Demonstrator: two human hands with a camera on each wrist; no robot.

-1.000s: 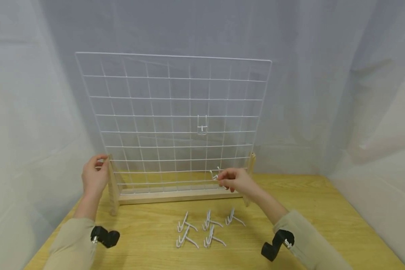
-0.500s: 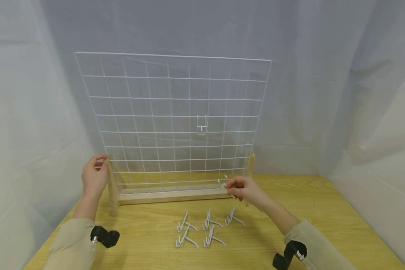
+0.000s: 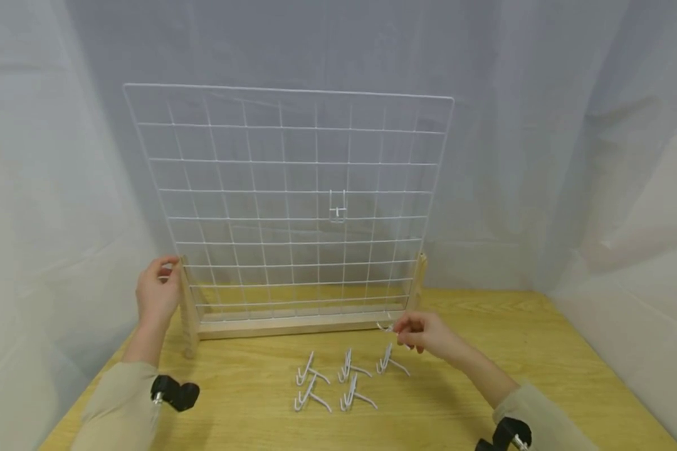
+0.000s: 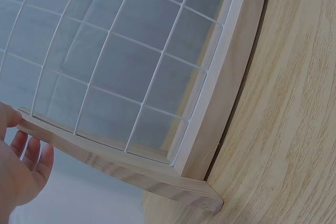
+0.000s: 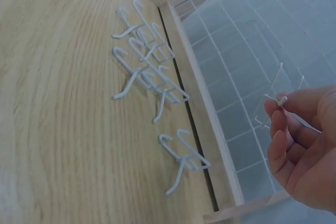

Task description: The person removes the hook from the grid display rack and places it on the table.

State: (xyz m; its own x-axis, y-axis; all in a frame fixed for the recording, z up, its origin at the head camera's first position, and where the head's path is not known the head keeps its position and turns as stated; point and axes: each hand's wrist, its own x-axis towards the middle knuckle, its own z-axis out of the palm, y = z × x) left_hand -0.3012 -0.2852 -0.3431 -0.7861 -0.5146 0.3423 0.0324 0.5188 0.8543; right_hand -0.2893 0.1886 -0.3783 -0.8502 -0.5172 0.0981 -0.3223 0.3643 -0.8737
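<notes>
A white wire grid panel (image 3: 252, 161) stands upright in a wooden stand (image 3: 299, 328). My left hand (image 3: 158, 291) grips the top end of the stand's left post (image 4: 79, 148), thumb over it and fingers below. Between thumb and fingertips, my right hand (image 3: 425, 333) pinches a white wire hook (image 5: 282, 100), held in front of the stand's right end and above the tabletop. Its two prongs point up and away from the fingers. A second hook (image 3: 337, 214) hangs on the grid, right of its middle.
Several more white hooks (image 3: 352, 394) lie in two rows on the wood-grain table (image 3: 513, 376), in front of the stand. The right post (image 3: 417, 282) rises behind my right hand. Pale sheeting (image 3: 541, 156) surrounds the table at the back and sides.
My right hand has moved right and down, away from the lower part of the grid, with the hook still pinched. My left hand has stayed on the post.
</notes>
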